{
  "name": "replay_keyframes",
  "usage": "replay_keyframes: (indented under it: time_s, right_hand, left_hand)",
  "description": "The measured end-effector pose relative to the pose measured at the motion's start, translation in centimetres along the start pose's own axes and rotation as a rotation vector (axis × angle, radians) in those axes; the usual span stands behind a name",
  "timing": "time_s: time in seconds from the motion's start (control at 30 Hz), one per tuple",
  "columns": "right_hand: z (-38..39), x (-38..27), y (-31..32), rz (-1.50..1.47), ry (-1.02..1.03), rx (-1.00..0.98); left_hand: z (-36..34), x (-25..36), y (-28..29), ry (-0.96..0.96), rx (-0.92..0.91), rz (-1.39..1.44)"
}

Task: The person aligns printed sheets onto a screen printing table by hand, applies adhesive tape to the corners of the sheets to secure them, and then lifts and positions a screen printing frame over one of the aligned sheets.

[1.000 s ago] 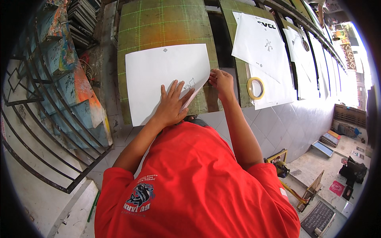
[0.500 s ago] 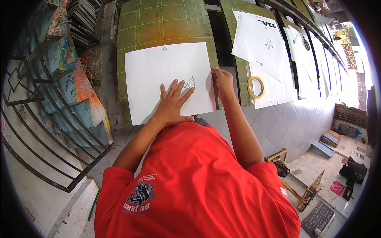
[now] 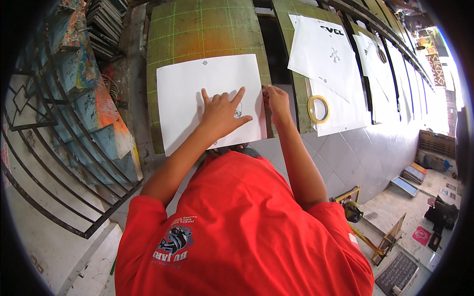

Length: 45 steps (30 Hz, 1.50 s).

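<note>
A white paper sheet (image 3: 182,98) with a small line drawing lies on a green gridded board (image 3: 197,29). My left hand (image 3: 221,113) is over the middle of this sheet, thumb and fingers spread, partly covering the drawing. At the sheet's right edge is my right hand (image 3: 277,104), its thumb and fingers pinched together. Whatever is between those fingertips, if anything, is too small to make out. A roll of yellowish tape (image 3: 310,109) rests on the neighbouring board, to the right of my right hand.
More printed sheets (image 3: 323,59) lie on boards to the right, with dark gaps between the boards. Curved black metal bars (image 3: 64,163) and paint-stained light-blue panels (image 3: 98,133) stand at left. Low at the right are a small chalkboard (image 3: 396,272) and a wooden frame (image 3: 393,234).
My left hand has shifted slightly up and right over the sheet, with its middle fingers more bent. The sheet has barely moved. My right hand stays at the edge.
</note>
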State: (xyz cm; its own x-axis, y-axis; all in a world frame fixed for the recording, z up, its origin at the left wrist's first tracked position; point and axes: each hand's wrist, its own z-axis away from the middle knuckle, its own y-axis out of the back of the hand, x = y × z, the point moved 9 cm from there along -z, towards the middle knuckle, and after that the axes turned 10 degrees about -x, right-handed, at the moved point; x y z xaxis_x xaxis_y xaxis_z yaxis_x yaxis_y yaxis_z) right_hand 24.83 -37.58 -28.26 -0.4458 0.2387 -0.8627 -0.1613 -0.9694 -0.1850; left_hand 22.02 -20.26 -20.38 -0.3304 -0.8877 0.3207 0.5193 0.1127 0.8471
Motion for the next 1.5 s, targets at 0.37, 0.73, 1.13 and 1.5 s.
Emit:
replay_keyframes:
  time_s: [0.37,0.73,1.13,1.5]
  right_hand:
    - [0.1,0.5,0.6,-0.003,-0.037,0.027]
    - [1.0,-0.5,0.0,-0.01,-0.046,-0.007]
    - [2.4,-0.9,-1.8,-0.196,-0.11,-0.174]
    - [2.4,-1.1,-2.6,-0.18,-0.078,-0.18]
  left_hand:
    - [-1.8,2.1,0.1,0.1,-0.102,-0.125]
    - [-1.9,2.8,-0.2,0.117,-0.095,-0.17]
    - [-2.0,2.7,0.2,0.209,-0.104,0.044]
    - [-1.4,2.2,-0.5,0.189,-0.033,0.061]
